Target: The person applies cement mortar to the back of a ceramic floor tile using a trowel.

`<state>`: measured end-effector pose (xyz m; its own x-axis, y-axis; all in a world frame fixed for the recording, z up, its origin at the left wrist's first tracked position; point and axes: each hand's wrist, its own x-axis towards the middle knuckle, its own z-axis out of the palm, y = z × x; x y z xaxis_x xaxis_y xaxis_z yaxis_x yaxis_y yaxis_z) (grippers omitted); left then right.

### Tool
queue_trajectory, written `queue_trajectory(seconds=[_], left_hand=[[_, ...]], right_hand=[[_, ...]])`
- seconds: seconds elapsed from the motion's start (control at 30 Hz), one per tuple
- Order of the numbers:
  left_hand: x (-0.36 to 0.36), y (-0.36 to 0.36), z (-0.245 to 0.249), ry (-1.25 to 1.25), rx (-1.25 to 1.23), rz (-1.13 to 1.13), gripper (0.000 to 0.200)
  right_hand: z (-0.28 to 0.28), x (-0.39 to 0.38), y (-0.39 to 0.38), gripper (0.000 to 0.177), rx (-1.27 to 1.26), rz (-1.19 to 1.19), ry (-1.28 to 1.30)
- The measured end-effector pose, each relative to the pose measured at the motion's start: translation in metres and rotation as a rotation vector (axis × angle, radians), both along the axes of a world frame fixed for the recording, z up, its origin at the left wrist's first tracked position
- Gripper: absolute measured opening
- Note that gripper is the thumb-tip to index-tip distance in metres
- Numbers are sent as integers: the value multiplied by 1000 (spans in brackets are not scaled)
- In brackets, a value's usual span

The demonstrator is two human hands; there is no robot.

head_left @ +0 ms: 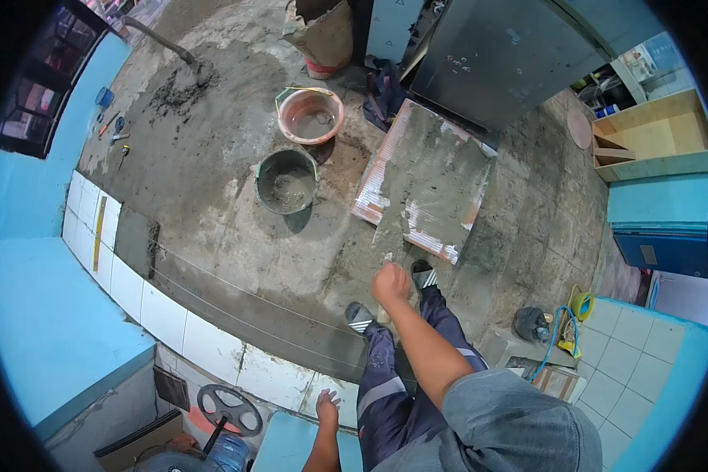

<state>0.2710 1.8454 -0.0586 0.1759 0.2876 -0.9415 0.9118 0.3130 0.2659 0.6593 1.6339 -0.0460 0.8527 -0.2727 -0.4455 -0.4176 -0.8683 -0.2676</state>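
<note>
My right hand is closed around the handle of a trowel. Its mortar-covered blade lies on the near edge of a large tile that sits face down on the concrete floor, coated with grey mortar. My left hand rests with fingers apart at the edge of a row of white tiles and holds nothing. My feet in striped sandals stand just below the big tile.
A black bucket of mortar and a pink basin of water stand left of the tile. A mortar pile and a cement sack lie farther off. Strings run along the tile row. A yellow level lies on it. A grinder sits at right.
</note>
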Motion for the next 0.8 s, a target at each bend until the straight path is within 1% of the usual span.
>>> queue_trajectory(seconds=[0.03, 0.13, 0.23, 0.3, 0.43, 0.47, 0.57, 0.6, 0.7, 0.73, 0.8], left_hand=[[1, 0, -2, 4, -3, 5, 49], [10, 1, -7, -15, -9, 13, 48], [24, -4, -10, -57, -23, -2, 48], [31, -8, -13, -56, -32, -3, 47], [37, -14, -12, -77, -41, 33, 48], [38, -14, -10, -86, -34, 35, 48], [39, -19, -3, -96, -24, 38, 47], [36, -19, -3, -90, -25, 37, 47], [24, -19, -11, -32, -30, 36, 46], [17, -18, -13, 1, -31, 34, 46], [7, -15, -17, -20, -35, 13, 47]], right_hand=[[4, -1, -8, 23, 6, 55, 37], [2, -6, -43, 23, -47, 213, 12], [11, -2, -87, 24, -57, 435, -39], [9, 8, -104, 22, -98, 542, 15], [11, 23, -131, 23, -153, 668, 55], [9, 23, -132, 24, -152, 649, 52], [-6, 2, -106, 24, -194, 461, 44], [-10, -2, -93, 24, -165, 351, 106], [-21, -16, -66, 23, -86, 122, 37], [-22, -21, -68, 23, -83, 130, 46], [-18, -28, -70, 23, -73, 144, 58]])
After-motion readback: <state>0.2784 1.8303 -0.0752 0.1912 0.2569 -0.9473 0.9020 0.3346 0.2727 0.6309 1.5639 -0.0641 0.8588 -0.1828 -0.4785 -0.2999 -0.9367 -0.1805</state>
